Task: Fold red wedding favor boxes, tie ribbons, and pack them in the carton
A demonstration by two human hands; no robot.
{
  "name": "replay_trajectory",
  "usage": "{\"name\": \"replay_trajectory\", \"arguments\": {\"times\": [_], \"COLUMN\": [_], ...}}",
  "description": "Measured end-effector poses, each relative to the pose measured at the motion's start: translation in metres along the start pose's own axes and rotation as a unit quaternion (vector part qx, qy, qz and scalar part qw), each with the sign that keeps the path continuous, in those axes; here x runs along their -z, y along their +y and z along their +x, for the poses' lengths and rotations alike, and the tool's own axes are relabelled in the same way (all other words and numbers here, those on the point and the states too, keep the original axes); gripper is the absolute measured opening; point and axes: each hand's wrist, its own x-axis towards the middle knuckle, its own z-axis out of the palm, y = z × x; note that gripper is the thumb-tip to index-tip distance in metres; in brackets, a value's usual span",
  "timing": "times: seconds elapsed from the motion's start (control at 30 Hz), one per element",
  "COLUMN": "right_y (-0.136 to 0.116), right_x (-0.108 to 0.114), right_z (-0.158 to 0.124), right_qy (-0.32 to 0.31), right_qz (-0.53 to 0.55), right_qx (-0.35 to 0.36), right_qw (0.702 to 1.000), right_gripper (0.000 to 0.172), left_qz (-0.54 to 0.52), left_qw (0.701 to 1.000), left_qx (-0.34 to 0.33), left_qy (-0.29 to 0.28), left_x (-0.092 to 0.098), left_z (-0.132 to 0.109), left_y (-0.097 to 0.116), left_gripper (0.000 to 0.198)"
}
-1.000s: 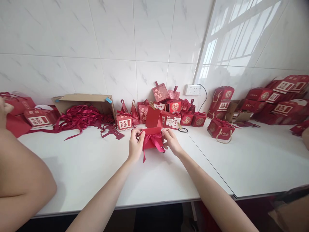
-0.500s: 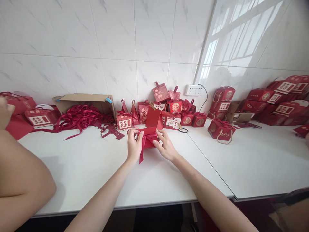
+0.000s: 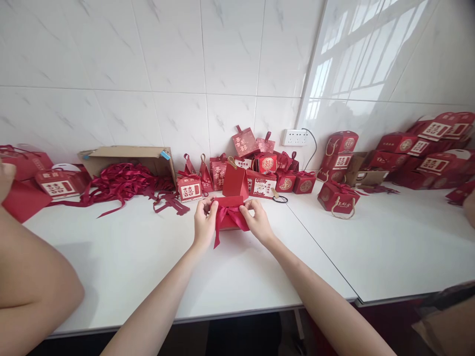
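Note:
A red gift box (image 3: 229, 201) sits on the white table in front of me, with a dark pink ribbon (image 3: 230, 211) tied in a bow across its near side. One ribbon tail hangs down at the left, another lies toward the right. At the bow's left loop, my left hand (image 3: 205, 217) pinches the ribbon between thumb and fingers. My right hand (image 3: 257, 217) does the same at the right loop, its fingertips against the box's right edge. Just behind stands a plain red tent-shaped box (image 3: 235, 180) with a gold loop.
Red boxes (image 3: 285, 182) crowd along the wall. A cardboard box (image 3: 126, 152) spills a heap of ribbon (image 3: 126, 180) at the left. Another person's arm (image 3: 37, 287) rests on the left side. One roped box (image 3: 338, 199) stands right of the table seam.
My right hand's thumb and fingers have closed at the bow's right side, and the bow is spread wider and flatter. The camera view has shifted slightly.

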Motion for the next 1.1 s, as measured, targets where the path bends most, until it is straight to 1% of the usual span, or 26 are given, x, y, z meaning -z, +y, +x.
{"name": "replay_trajectory", "arguments": {"times": [0.13,0.2,0.27,0.33,0.4,0.5,0.6,0.67,0.8,0.9,1.0,1.1], "right_y": [-0.002,-0.004,-0.005,-0.006,-0.005,-0.002,0.0,0.001,0.004,0.006,0.008,0.008], "right_x": [0.003,0.004,0.003,0.002,0.001,0.002,0.004,0.004,0.004,0.004,0.004,0.003], "right_z": [0.0,0.0,-0.001,-0.001,0.0,0.001,0.002,0.002,0.003,0.004,0.005,0.004], "right_qy": [-0.007,0.0,0.006,-0.006,-0.03,-0.055,-0.057,-0.054,-0.047,-0.042,-0.036,-0.033], "right_qz": [0.034,0.04,0.04,0.04,0.052,0.088,0.119,0.132,0.14,0.136,0.135,0.134], "right_qx": [-0.04,-0.042,-0.031,-0.021,-0.027,-0.052,-0.063,-0.068,-0.076,-0.077,-0.078,-0.079], "right_qw": [0.999,0.998,0.999,0.999,0.998,0.993,0.989,0.987,0.986,0.987,0.987,0.987], "right_gripper": [0.029,0.03,0.04,0.051,0.054,0.048,0.042,0.041,0.042,0.038,0.035,0.034], "left_qz": [-0.01,-0.005,0.002,0.007,0.009,0.006,-0.004,-0.013,-0.018,-0.014,-0.018,-0.029], "left_qw": [1.0,1.0,1.0,0.999,0.999,0.999,0.999,0.999,0.995,0.991,0.99,0.989], "left_qx": [0.004,0.004,0.003,0.003,0.004,0.008,0.012,0.014,0.023,0.018,0.013,0.017], "left_qy": [0.003,-0.006,-0.02,-0.031,-0.037,-0.035,-0.04,-0.048,-0.095,-0.128,-0.142,-0.145], "left_x": [0.001,0.0,-0.001,-0.001,-0.001,-0.001,-0.001,-0.001,-0.001,0.0,0.002,0.003], "left_z": [0.0,-0.002,-0.003,-0.004,-0.004,-0.003,-0.002,-0.002,-0.004,-0.004,-0.004,-0.003], "left_y": [0.0,0.002,0.004,0.005,0.006,0.005,0.005,0.004,0.004,0.004,0.004,0.004], "left_gripper": [0.028,0.029,0.029,0.03,0.031,0.03,0.028,0.028,0.032,0.032,0.029,0.03]}}
